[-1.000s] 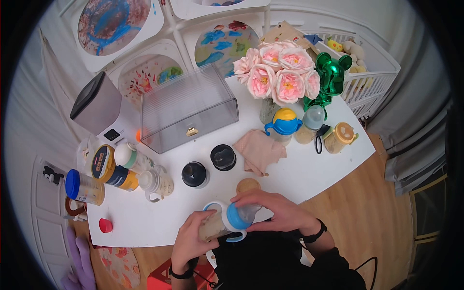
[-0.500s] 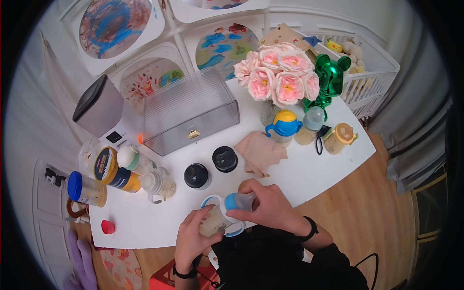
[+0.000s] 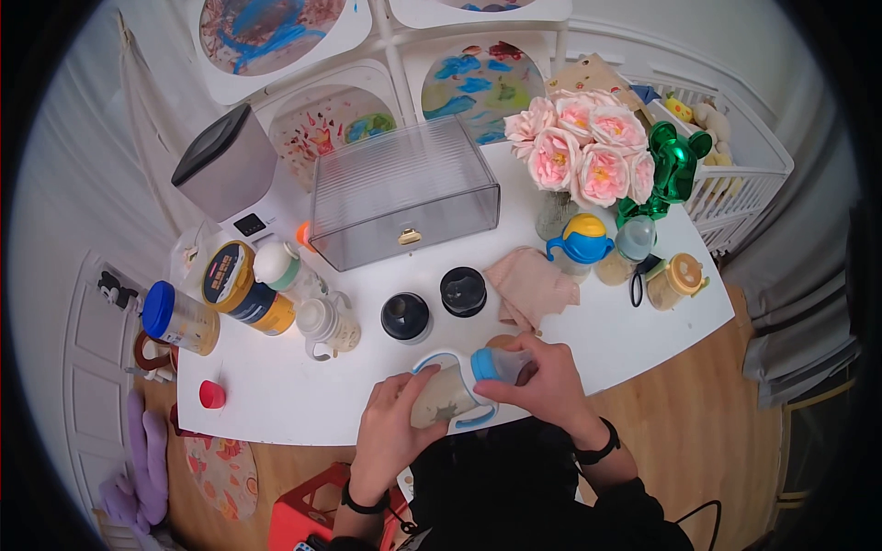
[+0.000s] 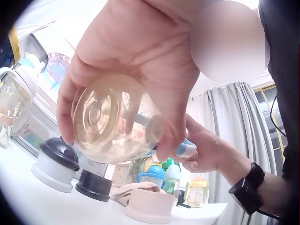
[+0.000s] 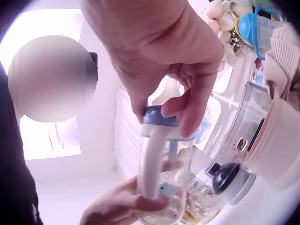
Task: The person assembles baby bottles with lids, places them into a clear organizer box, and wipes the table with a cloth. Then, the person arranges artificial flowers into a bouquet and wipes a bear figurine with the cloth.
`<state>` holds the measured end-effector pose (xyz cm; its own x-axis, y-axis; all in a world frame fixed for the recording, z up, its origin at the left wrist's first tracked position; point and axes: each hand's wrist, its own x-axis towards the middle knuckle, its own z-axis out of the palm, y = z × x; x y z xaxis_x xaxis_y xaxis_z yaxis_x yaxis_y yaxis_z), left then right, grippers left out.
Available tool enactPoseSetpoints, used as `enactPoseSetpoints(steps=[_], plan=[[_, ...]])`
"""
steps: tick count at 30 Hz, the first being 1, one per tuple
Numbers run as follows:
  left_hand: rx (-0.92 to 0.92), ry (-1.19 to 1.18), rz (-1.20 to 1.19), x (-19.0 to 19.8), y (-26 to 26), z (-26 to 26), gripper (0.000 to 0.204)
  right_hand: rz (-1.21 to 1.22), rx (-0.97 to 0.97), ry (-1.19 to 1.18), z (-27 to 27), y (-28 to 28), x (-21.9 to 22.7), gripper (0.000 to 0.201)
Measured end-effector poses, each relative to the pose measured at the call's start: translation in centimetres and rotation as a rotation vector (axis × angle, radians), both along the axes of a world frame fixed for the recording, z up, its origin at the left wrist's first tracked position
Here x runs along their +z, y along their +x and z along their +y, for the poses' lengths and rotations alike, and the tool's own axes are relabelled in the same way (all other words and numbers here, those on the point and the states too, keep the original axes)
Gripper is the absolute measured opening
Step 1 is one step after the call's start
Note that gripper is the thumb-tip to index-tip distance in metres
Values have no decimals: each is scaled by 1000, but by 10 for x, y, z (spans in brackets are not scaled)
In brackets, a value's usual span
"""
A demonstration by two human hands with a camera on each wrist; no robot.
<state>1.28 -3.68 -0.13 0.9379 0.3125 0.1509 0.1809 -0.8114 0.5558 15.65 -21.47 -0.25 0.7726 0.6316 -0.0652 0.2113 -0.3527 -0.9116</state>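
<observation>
Curling round the clear bottle (image 3: 446, 395), the left hand (image 3: 390, 424) grips; the right hand (image 3: 549, 387) pinches the blue collar (image 3: 487, 365)

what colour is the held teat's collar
The collar is light blue, clearest in the head view.

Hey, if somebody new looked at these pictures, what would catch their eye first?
Probably the big pink flowers in a glass vase at the white table's back right, with a shiny green bear figurine beside them. Next, at the front edge, the left hand holds a handled baby bottle while the right hand grips its blue collar.
</observation>
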Motion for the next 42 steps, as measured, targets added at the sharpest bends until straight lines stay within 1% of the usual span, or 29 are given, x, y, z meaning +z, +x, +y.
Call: enactPoseSetpoints(steps=[2,3,5,6,7,8,9,11,12,14,16,18,20,21,22,23,25,26,28,29,30,31,32,33,34,35,37,40,42], plan=[[-99,-220,57,3,-2,6,71,-139,124,272,-5,8,-12,55],[-100,-219,56,4,-4,9,71,-140,123,272,-3,10,-13,55],[-219,-600,199,5,-8,13,72,-317,333,516,3,14,-8,52],[-240,-586,187,3,-7,13,75,-322,330,516,3,11,-10,52],[-247,-585,186,4,-7,10,75,-296,253,474,1,6,-14,52],[-178,-510,158,7,-5,4,75,-271,176,431,1,2,-16,51],[-109,-436,131,9,-3,-2,76,-273,169,428,4,-1,-15,51],[-84,-456,149,11,0,-13,76,-151,-98,305,10,-8,-13,48],[-72,-423,152,14,2,-17,78,-152,-100,304,8,-7,-11,48],[-64,-383,155,17,4,-15,80,-198,-15,363,1,-3,-4,45],[-187,-352,107,18,4,-8,82,-180,24,362,-8,0,5,46],[-181,-335,108,20,10,-12,80,-163,65,359,-14,0,8,46],[-169,-321,104,17,17,-22,79,-177,-119,215,-19,-2,9,51],[-194,-250,2,9,23,-29,78,-179,-114,216,-21,-1,12,51],[-220,-179,-99,4,29,-34,77,-276,-155,218,-25,-1,15,53],[-216,-179,-98,3,34,-36,77,-369,-198,218,-29,-3,19,56],[-296,-225,-112,5,47,-41,82,-335,-235,247,-42,-5,27,56],[-292,-228,-112,4,52,-44,82,-305,-275,278,-50,-6,32,57],[-527,-253,-308,2,60,-48,88,-273,-311,305,-69,-6,39,58],[-523,-255,-309,0,60,-46,88,-303,-397,320,-79,-5,41,60],[-476,-284,-252,-2,58,-41,88,-333,-484,335,-89,-2,42,62],[-431,-309,-196,-5,57,-37,89,-332,-484,334,-97,3,41,62],[-433,-309,-195,-10,58,-32,89,-369,-556,267,-103,9,39,64],[-297,-265,-135,-17,58,-28,90,-402,-627,196,-109,14,38,65],[-160,-222,-73,-24,58,-27,91,-405,-642,132,-109,22,36,63],[-160,-225,-70,-30,59,-27,91,-402,-642,128,-108,29,32,63],[-148,-119,-17,-42,63,-32,92,-390,-680,-27,-103,43,22,61],[-142,-78,12,-56,71,-39,92,-460,-641,-101,-98,59,2,62],[-139,-104,42,-66,78,-42,90,-491,-628,-145,-92,65,-5,63]])
